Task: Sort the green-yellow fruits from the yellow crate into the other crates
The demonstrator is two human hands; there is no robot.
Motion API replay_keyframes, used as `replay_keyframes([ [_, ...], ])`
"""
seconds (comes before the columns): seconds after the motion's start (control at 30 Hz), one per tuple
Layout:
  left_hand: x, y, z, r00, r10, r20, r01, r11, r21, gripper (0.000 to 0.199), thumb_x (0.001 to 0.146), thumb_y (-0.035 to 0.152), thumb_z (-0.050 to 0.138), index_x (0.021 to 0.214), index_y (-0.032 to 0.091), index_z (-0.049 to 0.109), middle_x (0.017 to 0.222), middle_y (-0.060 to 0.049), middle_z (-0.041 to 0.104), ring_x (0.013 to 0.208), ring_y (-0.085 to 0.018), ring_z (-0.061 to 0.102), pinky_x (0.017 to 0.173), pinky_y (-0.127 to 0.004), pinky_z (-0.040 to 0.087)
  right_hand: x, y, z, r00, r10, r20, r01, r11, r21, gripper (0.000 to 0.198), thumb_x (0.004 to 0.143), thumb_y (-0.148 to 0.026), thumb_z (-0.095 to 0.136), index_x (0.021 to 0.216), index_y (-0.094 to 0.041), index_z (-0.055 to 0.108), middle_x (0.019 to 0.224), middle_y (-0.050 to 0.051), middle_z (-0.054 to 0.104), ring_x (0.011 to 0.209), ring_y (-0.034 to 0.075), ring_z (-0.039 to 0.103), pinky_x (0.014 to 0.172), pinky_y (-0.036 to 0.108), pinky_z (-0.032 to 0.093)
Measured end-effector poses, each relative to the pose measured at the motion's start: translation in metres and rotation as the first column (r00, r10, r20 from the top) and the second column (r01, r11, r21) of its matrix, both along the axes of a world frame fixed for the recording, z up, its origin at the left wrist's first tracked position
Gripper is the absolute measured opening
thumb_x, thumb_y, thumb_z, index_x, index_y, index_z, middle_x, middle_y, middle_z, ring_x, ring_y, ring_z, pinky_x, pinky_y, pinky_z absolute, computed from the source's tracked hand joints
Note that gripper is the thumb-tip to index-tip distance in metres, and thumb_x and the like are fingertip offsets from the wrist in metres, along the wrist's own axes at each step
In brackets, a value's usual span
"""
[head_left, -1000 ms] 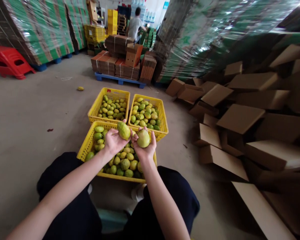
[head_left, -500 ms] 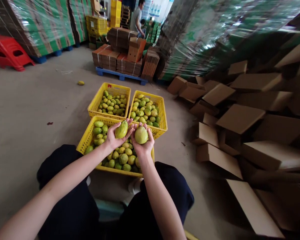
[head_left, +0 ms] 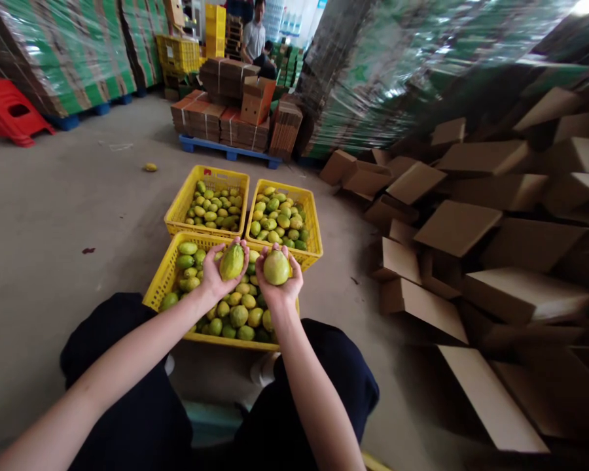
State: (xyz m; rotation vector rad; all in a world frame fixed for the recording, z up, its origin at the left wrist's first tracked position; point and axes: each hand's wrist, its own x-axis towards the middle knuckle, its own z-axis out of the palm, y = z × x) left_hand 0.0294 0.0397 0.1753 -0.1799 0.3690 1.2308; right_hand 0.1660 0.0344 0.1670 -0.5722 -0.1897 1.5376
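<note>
My left hand (head_left: 212, 273) cradles an oblong, ribbed green-yellow papaya (head_left: 232, 262), palm up with the fingers curled round its far side. Close beside it, my right hand (head_left: 281, 294) holds a rounder, pale green papaya (head_left: 277, 267) in the upturned palm. Both hands are above the near yellow crate (head_left: 164, 278), which is filled with green and yellow papayas (head_left: 238, 316); my forearms and hands hide part of them. Just beyond stand two more yellow crates of such fruit, a left one (head_left: 177, 201) and a right one (head_left: 314, 226).
Open cardboard boxes (head_left: 459, 226) are heaped to the right. Flattened cartons lie on a blue pallet (head_left: 232, 154) ahead, with two people (head_left: 255, 39) behind it. A red stool (head_left: 14, 111) stands far left. One yellow fruit (head_left: 150, 167) lies on the floor.
My left hand has drawn slightly back and turned its papaya more upright. The right hand keeps its fruit almost in place. The view has shifted a little, and a second person shows more clearly.
</note>
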Motion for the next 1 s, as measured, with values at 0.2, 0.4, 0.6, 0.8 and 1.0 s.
replay_keyframes([
  [0.2,0.006,0.002,0.006,1.000,0.008,-0.025,-0.009,1.000,-0.017,0.036,0.084,0.015,0.047,0.114,0.013,0.067,0.085,-0.008,0.076,0.073,-0.018,0.074,0.066,-0.027,0.060,0.001,0.000,-0.001,0.996,0.041,-0.078,-0.041,0.999,0.002,0.011,0.071,-0.028,0.066,0.082,-0.027,0.065,0.085,-0.005,0.073,0.074,0.015,0.067,0.077,0.034,0.056],
  [0.4,0.004,-0.001,0.005,1.000,0.011,-0.025,-0.011,1.000,-0.009,0.042,0.083,0.013,0.046,0.120,0.014,0.065,0.087,-0.008,0.076,0.075,-0.018,0.074,0.066,-0.026,0.060,0.002,0.000,0.001,0.994,0.016,-0.104,-0.022,0.998,-0.062,0.011,0.071,-0.026,0.064,0.082,-0.026,0.065,0.085,-0.004,0.074,0.072,0.016,0.067,0.069,0.033,0.056],
  [0.6,-0.010,0.003,0.002,0.998,0.060,-0.011,-0.061,0.996,-0.065,0.046,0.082,0.011,0.046,0.124,0.013,0.064,0.088,-0.009,0.077,0.080,-0.019,0.075,0.070,-0.027,0.061,0.009,-0.009,-0.035,0.992,0.127,0.017,-0.122,0.980,-0.154,0.020,0.069,-0.028,0.068,0.089,-0.024,0.067,0.089,-0.002,0.075,0.076,0.017,0.070,0.068,0.033,0.059],
  [0.8,-0.040,0.015,0.002,0.982,-0.112,-0.152,0.087,0.983,-0.160,0.045,0.079,0.010,0.047,0.120,0.008,0.063,0.085,-0.013,0.075,0.076,-0.024,0.074,0.064,-0.033,0.063,0.011,-0.045,-0.088,0.855,0.491,0.168,-0.383,0.816,-0.433,0.015,0.071,-0.028,0.073,0.084,-0.019,0.069,0.080,0.003,0.073,0.065,0.015,0.071,0.052,0.023,0.053],
  [1.0,-0.056,0.011,0.000,0.907,-0.308,-0.287,0.245,0.941,-0.235,0.033,0.081,0.010,0.046,0.107,0.006,0.065,0.077,-0.013,0.073,0.065,-0.023,0.072,0.055,-0.031,0.060,-0.008,-0.009,-0.084,0.564,0.754,0.336,-0.456,0.624,-0.635,0.012,0.074,-0.025,0.072,0.079,-0.018,0.064,0.065,0.002,0.067,0.052,0.017,0.066,0.041,0.024,0.049],
])
